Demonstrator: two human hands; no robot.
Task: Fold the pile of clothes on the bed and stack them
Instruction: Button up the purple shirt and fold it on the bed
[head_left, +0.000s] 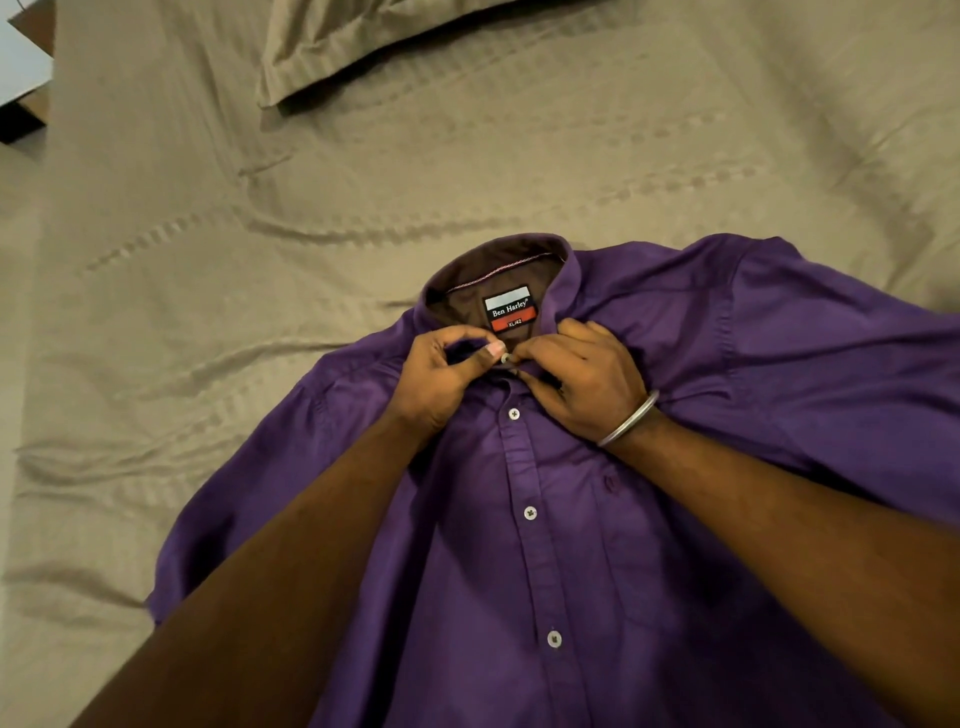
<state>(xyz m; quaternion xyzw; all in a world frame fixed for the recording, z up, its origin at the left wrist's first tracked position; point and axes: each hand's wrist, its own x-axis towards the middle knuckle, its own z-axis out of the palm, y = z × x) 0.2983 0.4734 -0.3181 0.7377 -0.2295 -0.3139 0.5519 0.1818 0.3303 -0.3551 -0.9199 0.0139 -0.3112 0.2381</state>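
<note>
So: one purple button-up cotton shirt (597, 519), four small white buttons on it, one beige striped pillow (363, 47), one silver metal bangle (628, 418), two bare hands.

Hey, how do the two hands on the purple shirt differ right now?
The left hand pinches the collar flap with the small white top button at its thumb; the right hand grips the opposite collar edge. The right wrist wears a metal bangle; the left wrist is bare. Both hold the purple shirt at its neck, fingers curled.
</note>
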